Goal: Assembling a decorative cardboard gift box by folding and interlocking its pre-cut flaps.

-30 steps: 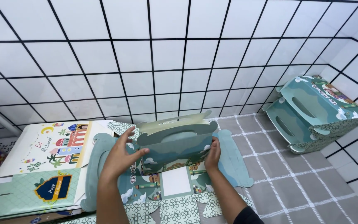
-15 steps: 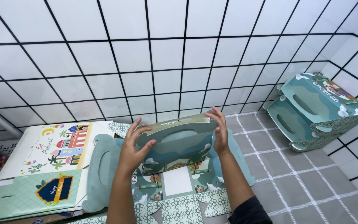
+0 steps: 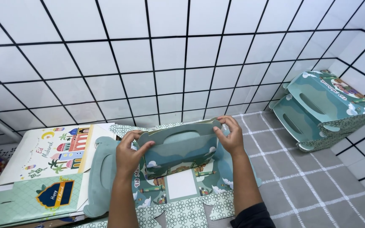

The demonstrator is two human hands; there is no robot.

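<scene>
A teal printed cardboard gift box [image 3: 178, 152] with a cut-out handle slot is half folded in front of me. My left hand [image 3: 128, 155] grips its left end and my right hand [image 3: 231, 136] pinches the top right corner of the raised handle flap. The flap stands upright between both hands. Beneath it lies the rest of the flat blank [image 3: 182, 202] with a white square panel and patterned side flaps.
Flat unfolded box blanks [image 3: 47, 169], white and green with coloured prints, are stacked at the left. Two assembled teal boxes [image 3: 326, 109] lean against the tiled wall at the right. A grey checked mat [image 3: 309, 185] covers the surface. The white tiled wall [image 3: 170, 63] rises close behind.
Both hands have moved up the box and the handle flap has been raised more upright. My right hand shifted from the lower right side to the top right corner.
</scene>
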